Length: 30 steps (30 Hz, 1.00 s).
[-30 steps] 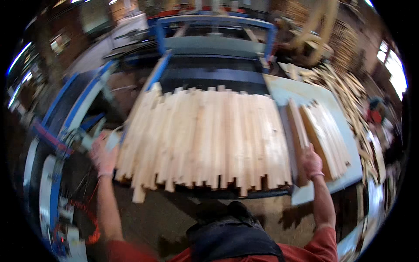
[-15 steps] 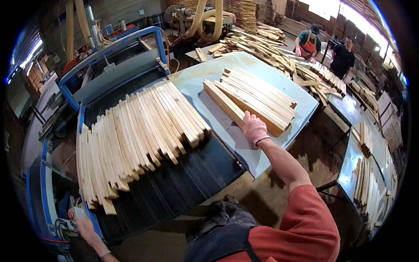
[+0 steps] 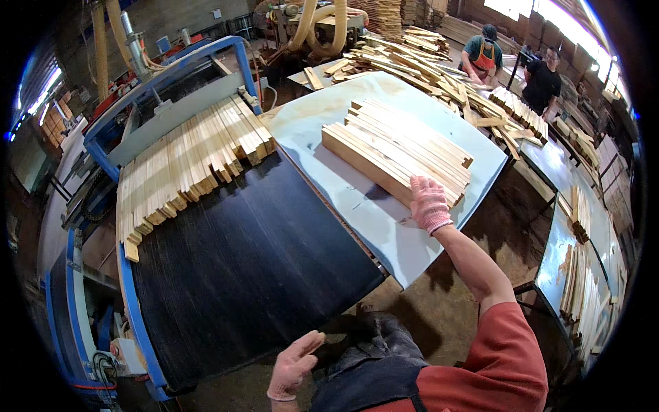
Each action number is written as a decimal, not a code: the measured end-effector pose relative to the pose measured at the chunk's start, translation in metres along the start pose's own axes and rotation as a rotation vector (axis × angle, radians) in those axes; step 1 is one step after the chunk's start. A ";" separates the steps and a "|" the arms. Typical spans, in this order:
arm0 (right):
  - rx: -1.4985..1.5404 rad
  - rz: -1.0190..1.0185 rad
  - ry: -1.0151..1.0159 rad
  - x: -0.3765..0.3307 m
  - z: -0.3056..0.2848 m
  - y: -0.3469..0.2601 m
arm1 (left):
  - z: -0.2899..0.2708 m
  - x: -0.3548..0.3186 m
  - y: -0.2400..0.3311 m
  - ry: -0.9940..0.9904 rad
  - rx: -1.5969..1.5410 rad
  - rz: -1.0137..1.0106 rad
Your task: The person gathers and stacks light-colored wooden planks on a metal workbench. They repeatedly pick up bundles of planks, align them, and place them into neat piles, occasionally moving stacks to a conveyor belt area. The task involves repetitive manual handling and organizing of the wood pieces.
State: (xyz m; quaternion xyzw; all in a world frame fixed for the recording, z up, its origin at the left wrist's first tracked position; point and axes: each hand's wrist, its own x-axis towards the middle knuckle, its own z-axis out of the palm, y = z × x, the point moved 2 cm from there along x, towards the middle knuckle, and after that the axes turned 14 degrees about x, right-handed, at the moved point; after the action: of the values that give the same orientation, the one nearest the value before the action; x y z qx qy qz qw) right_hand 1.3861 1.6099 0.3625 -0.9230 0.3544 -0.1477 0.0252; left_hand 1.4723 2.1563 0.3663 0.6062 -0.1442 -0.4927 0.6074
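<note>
The right hand (image 3: 429, 204), in a pink-and-white knitted glove, lay on the near end of a block of long, pale, square-edged wooden strips (image 3: 398, 154) set side by side on a bench (image 3: 302, 130) with a smooth light-blue top. Its fingers were bent and close together over the strips' end; whether the thumb pinched the side could not be told. The block lay slantwise across the bench, its far ends stepped unevenly. The left hand (image 3: 295, 369), gloved alike, was well apart from the wood, just beyond the near edge of a wide, black, finely ribbed belt (image 3: 254, 268); its fingers were stretched out and held nothing, with a gap at the thumb. At the belt's far end, a row of pale wooden strips (image 3: 192, 161) lay side by side with ragged near ends, reaching up to a grey metal crosspiece (image 3: 185, 113) beneath a blue metal frame (image 3: 244, 69). A boxy light-grey control unit (image 3: 127, 357) stood beside the belt's left rail. Beyond the bench spread a loose heap of rough wooden slats (image 3: 412, 69), near a person in an orange apron (image 3: 484, 60) and another in a black shirt (image 3: 542, 82). On the right, more strips (image 3: 580, 285) lay on a shiny metal table (image 3: 551, 264).
</note>
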 end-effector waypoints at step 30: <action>0.678 0.521 -0.389 0.272 0.017 0.254 | 0.217 0.345 0.047 0.411 1.141 0.566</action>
State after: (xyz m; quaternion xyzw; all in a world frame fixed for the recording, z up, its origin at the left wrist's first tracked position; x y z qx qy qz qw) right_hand 1.4183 1.2392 0.3767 -0.7535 0.4947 -0.0682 0.4276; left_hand 1.4874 1.7503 0.3104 0.8527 -0.4172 -0.0352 0.3124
